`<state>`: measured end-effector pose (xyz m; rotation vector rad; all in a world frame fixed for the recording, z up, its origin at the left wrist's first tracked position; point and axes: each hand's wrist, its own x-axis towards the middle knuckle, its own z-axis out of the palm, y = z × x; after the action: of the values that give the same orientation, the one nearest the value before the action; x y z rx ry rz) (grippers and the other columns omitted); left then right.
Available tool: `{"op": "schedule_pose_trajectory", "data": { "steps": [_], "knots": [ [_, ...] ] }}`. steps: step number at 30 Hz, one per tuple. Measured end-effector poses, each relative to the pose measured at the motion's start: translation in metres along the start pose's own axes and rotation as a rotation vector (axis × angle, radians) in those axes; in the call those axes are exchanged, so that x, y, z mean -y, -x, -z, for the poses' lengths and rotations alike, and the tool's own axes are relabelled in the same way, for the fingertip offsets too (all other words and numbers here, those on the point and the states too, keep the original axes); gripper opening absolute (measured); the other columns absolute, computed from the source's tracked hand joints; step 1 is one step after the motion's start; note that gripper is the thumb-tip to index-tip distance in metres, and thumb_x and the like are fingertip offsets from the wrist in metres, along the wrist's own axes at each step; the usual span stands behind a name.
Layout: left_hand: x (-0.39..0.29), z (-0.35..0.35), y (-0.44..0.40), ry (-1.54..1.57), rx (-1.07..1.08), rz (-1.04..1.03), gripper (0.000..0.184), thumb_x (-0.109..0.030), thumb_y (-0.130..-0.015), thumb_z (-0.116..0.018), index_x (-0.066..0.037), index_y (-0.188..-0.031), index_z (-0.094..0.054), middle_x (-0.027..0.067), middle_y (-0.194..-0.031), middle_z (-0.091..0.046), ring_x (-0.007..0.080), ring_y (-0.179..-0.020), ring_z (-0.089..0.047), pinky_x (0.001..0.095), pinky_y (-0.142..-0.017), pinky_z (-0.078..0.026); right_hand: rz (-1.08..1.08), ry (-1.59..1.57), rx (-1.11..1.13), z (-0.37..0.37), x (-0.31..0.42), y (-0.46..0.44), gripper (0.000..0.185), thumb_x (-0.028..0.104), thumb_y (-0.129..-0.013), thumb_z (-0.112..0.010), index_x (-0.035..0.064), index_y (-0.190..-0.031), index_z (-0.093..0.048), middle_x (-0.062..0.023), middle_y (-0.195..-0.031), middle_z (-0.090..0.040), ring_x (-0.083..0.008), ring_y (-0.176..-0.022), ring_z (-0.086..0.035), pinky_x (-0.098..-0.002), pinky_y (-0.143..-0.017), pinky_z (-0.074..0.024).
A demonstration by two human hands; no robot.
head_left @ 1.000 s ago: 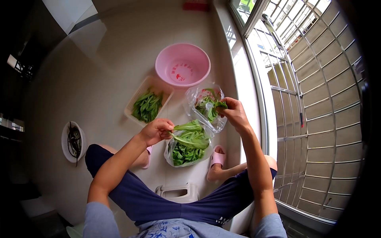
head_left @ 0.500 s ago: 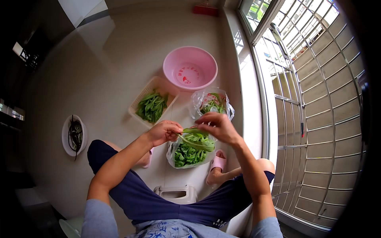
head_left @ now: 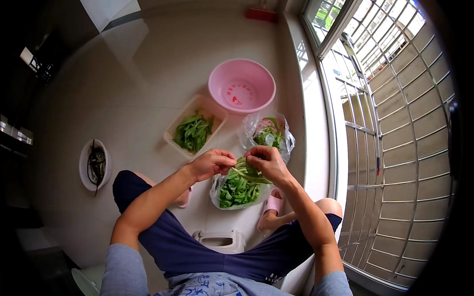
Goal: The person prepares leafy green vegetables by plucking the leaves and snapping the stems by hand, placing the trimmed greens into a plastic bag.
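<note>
A leafy green stalk point(head_left: 248, 174) stretches between my two hands, above a clear plastic bag of green leaves point(head_left: 239, 191). My left hand point(head_left: 212, 164) pinches its pale stem end between thumb and fingers. The fingers of my right hand point(head_left: 269, 162) are closed on the leafy part of the same stalk. Just beyond my right hand, a second plastic bag point(head_left: 288, 140) holds more greens. Past my left hand stands a cream-coloured basket point(head_left: 213, 107) with picked green leaves point(head_left: 193, 132) in it.
A pink basin point(head_left: 242, 85) with red printing stands farther ahead. At left is a white basket point(head_left: 83, 173) of long dark vegetables. A window ledge and metal grille point(head_left: 410, 148) bound the right side. Below is a light plastic stool point(head_left: 219, 240) between my legs.
My right hand has come down and in toward my left, its fingers closing on the leafy part. The stalk now sits bunched between both hands; my left hand keeps its hold.
</note>
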<state>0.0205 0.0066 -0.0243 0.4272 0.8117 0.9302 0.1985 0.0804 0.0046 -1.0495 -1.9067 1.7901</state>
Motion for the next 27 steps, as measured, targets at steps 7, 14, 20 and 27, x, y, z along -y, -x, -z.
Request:
{"op": "schedule_pose_trajectory", "data": {
  "steps": [7,14,20,27],
  "knots": [
    [-0.001,0.015,0.008,-0.204,-0.079,0.025,0.010,-0.007,-0.069,-0.056,0.000,-0.075,-0.055,0.0023,-0.062,-0.052,0.0073,-0.049,-0.044,0.0196,-0.047,-0.035,0.252,-0.096,-0.305,0.015,0.015,-0.025,0.007,0.003,-0.076,-0.049,-0.0013,-0.078,-0.054,-0.0033,-0.065,-0.053,-0.0070,-0.056,-0.047,-0.0191,-0.049,-0.0386],
    [0.021,0.022,0.017,-0.594,-0.060,0.061,0.009,-0.010,-0.071,-0.057,-0.001,-0.073,-0.056,-0.0004,-0.056,-0.050,0.0059,-0.047,-0.044,0.0173,-0.046,-0.036,0.386,-0.080,-0.195,-0.044,0.015,-0.068,0.030,-0.004,-0.074,-0.048,-0.0007,-0.104,-0.048,-0.0110,-0.093,-0.054,-0.0149,-0.083,-0.054,-0.0264,-0.066,-0.0473],
    [-0.002,0.014,0.025,-0.594,-0.067,0.049,0.013,-0.012,-0.072,-0.058,0.000,-0.076,-0.056,0.0015,-0.059,-0.052,0.0071,-0.053,-0.048,0.0194,-0.050,-0.039,0.344,0.394,-0.118,-0.023,0.021,-0.058,0.023,0.001,-0.072,-0.051,-0.0023,-0.095,-0.054,-0.0108,-0.084,-0.058,-0.0128,-0.069,-0.056,-0.0247,-0.063,-0.0455],
    [-0.013,0.012,0.022,-0.396,-0.061,0.046,0.010,-0.012,-0.072,-0.057,-0.002,-0.072,-0.057,0.0001,-0.058,-0.052,0.0059,-0.049,-0.047,0.0169,-0.046,-0.039,-0.041,0.176,0.423,0.016,0.022,-0.012,0.020,0.011,-0.073,-0.058,-0.0020,-0.089,-0.058,-0.0073,-0.081,-0.059,-0.0108,-0.075,-0.054,-0.0222,-0.068,-0.0431]
  ]
}}
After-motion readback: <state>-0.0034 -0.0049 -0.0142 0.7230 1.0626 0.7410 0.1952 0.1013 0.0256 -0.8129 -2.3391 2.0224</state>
